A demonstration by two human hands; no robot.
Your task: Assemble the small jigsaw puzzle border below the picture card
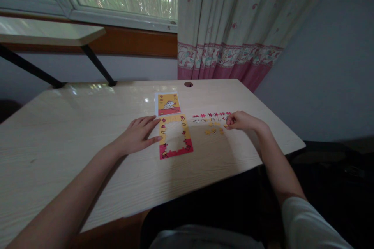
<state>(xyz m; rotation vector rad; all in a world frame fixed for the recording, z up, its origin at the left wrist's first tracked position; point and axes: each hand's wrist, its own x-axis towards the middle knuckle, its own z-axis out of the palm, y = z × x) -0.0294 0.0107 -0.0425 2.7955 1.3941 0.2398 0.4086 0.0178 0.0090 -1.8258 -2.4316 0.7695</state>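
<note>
A jigsaw frame lies flat on the table, yellow above and red below, with bare tabletop showing through its middle. My left hand rests palm down with fingers spread, its fingertips at the frame's left edge. Just behind the frame is a picture card of a white animal on yellow and red. To the right, loose puzzle pieces lie in rows, red at the back and yellow nearer me. Over their right end my right hand is pinched on a small yellowish puzzle piece, mostly hidden by the fingers.
The pale wooden table has a round cable hole near its back edge. A raised shelf on dark legs stands at the back left. Behind the table hang a curtain and a window; a wall is to the right.
</note>
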